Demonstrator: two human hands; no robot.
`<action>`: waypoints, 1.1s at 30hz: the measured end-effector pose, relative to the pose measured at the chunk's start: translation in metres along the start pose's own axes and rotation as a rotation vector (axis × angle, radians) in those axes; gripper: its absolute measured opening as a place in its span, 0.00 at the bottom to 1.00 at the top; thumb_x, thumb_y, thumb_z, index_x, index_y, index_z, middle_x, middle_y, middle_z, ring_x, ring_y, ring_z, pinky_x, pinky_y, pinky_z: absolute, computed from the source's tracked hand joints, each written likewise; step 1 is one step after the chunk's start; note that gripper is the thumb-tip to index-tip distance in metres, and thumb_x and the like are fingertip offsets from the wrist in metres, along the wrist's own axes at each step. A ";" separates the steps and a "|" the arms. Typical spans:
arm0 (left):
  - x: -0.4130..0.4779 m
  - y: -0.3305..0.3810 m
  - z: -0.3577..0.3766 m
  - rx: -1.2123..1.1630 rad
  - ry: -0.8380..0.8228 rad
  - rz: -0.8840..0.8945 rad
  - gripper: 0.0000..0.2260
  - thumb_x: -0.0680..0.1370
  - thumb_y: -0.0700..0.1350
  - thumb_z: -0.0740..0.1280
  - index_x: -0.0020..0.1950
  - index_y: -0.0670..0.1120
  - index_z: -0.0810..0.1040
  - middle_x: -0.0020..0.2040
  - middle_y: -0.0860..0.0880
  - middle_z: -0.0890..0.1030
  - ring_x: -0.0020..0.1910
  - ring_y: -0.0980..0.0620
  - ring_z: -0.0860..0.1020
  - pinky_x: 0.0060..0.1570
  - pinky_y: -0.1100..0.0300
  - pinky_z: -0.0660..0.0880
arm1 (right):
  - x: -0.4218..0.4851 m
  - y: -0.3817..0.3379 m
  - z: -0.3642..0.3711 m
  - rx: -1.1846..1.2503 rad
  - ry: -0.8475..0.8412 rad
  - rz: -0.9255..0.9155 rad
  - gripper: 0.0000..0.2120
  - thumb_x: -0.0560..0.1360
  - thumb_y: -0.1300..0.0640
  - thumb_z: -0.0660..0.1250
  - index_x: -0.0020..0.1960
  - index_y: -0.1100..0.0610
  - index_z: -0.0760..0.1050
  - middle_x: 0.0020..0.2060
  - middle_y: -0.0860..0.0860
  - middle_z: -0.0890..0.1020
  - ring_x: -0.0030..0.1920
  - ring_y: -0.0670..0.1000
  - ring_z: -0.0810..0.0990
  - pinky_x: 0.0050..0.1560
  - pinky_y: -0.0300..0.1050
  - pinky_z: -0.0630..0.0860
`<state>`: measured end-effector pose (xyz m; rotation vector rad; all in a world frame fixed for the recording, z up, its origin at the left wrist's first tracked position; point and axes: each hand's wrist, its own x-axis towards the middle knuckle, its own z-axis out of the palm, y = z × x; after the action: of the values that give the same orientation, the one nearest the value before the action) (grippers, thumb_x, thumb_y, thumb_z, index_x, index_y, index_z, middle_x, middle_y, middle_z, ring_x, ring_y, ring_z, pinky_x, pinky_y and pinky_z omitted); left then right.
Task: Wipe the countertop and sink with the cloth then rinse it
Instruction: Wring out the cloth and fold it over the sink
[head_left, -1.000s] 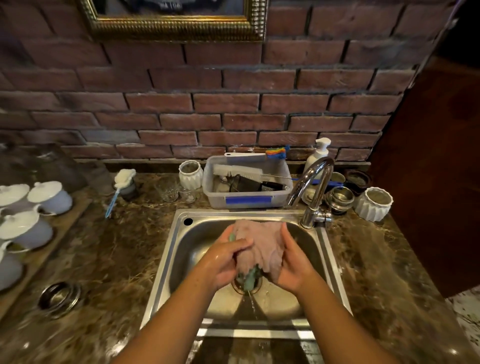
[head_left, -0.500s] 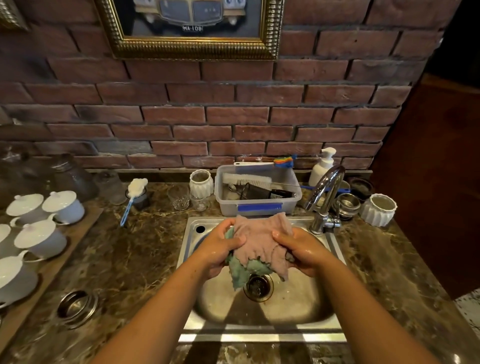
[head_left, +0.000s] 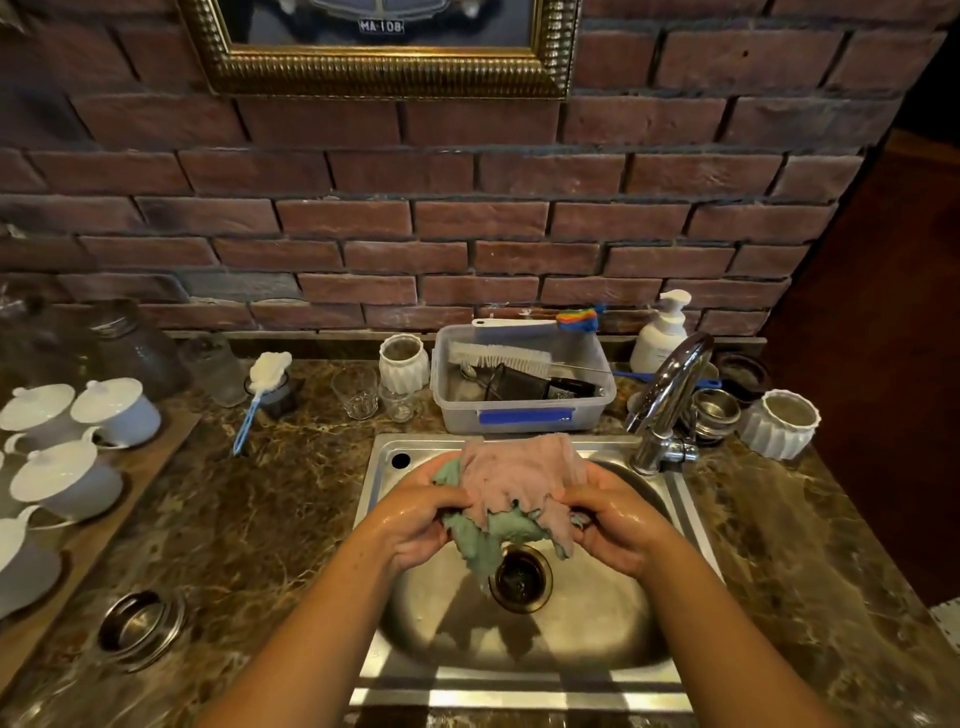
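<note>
wet cloth held over the sink, both hands closed on it

brick wall (head_left: 467, 234) at the back, rough red-brown courses with dark mortar; gilt ribbed picture frame (head_left: 384, 78) hung on it. brown marble countertop (head_left: 249, 519), glossy, veined. stainless sink (head_left: 519, 649) set into it, round bowl, dark drain (head_left: 521, 578) at centre, small round hole in the rear left corner of the rim.

left hand (head_left: 415, 525): fingers curled shut around the cloth's left edge, skin wet and shiny. right hand (head_left: 618, 525): fingers clenched likewise on the right edge, also wet. cloth (head_left: 511, 488) stretched between the two hands above the bowl, clear of the metal. two-coloured: pink face on top, draped and wrinkled; green underside bunched below, one ragged green tail hanging just left of the drain. edges look frayed.

chrome faucet (head_left: 670, 395), curved spout, at the sink's rear right; whether water is running, cannot tell.

behind the sink: clear plastic tub (head_left: 524, 410) with blue tape on its front wall, white bristle brush (head_left: 498, 358) lying inside. white pump bottle (head_left: 662, 330) behind the faucet. fluted white cup (head_left: 782, 423) far right. white lidded cups (head_left: 114, 410) on a wooden board at left. blue-handled sponge wand (head_left: 254, 400) leaning near a dark jar. steel ring (head_left: 143, 626) flat on the counter, front left.
</note>
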<state>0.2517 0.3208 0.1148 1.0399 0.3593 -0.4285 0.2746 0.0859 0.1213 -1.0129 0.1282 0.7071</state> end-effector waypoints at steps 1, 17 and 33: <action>0.002 0.001 -0.001 0.010 0.015 0.008 0.22 0.75 0.22 0.60 0.66 0.39 0.76 0.61 0.31 0.79 0.58 0.35 0.80 0.64 0.36 0.74 | 0.001 0.000 -0.001 0.014 -0.024 -0.001 0.21 0.77 0.73 0.61 0.68 0.62 0.74 0.60 0.66 0.81 0.59 0.63 0.83 0.51 0.53 0.84; 0.002 0.015 0.000 -0.067 -0.050 0.076 0.14 0.81 0.47 0.66 0.45 0.37 0.82 0.53 0.34 0.84 0.53 0.40 0.84 0.55 0.47 0.80 | 0.014 -0.009 -0.011 0.175 -0.068 0.051 0.22 0.80 0.53 0.54 0.42 0.65 0.80 0.49 0.67 0.81 0.51 0.63 0.82 0.44 0.56 0.82; 0.017 0.019 0.003 0.797 -0.199 -0.006 0.22 0.71 0.29 0.72 0.62 0.46 0.80 0.57 0.44 0.79 0.51 0.47 0.78 0.47 0.56 0.77 | 0.013 -0.012 -0.004 -0.795 0.075 -0.121 0.18 0.74 0.69 0.68 0.55 0.49 0.82 0.58 0.52 0.77 0.56 0.56 0.79 0.44 0.41 0.81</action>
<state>0.2757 0.3237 0.1223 1.7509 -0.0049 -0.7006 0.2925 0.0848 0.1220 -1.7901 -0.1663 0.6139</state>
